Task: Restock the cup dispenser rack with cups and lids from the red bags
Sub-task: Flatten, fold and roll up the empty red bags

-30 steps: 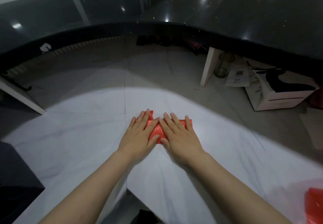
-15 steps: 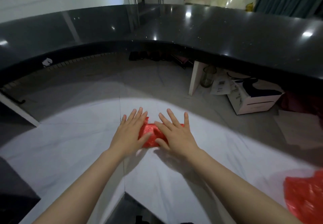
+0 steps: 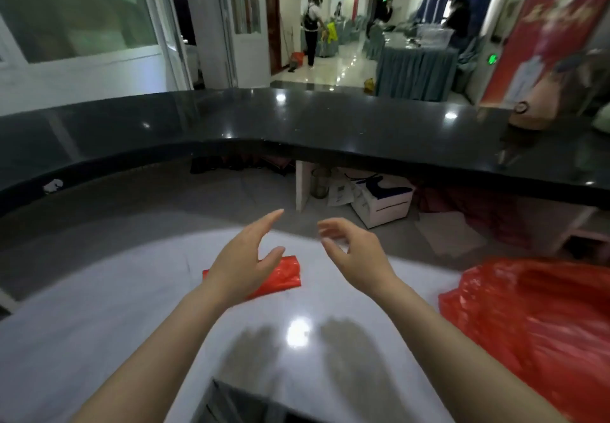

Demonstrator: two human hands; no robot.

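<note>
head view: a folded red bag (image 3: 280, 275) lies flat on the white counter (image 3: 99, 307), near the middle of its lit surface, long axis running left to right and tilted slightly up toward the right. the left hand (image 3: 242, 264) hangs above it, covering the bag's left half from this angle, fingers straight and relaxed, gripping nothing. the right hand (image 3: 355, 254) is raised to the right of the folded bag, clear of it, fingers loosely curved and empty. neither hand touches the bag; their shadows fall on the counter nearer the person.

a second, fuller red bag (image 3: 528, 317) sits crumpled at the counter's right edge, well apart from the folded one. it lies to the right of the right hand, which is the nearer of the two, and nothing stands between that hand and the bag's plastic. by the look of it, this bag is the likely next source of stock, though its contents cannot be made out.

beyond the white surface a raised black countertop (image 3: 330, 125) curves across the frame. a white box (image 3: 383, 205) and a glass jar (image 3: 318, 185) stand on the shelf beneath it. no cup dispenser rack is in sight. people stand in the bright hall behind.
</note>
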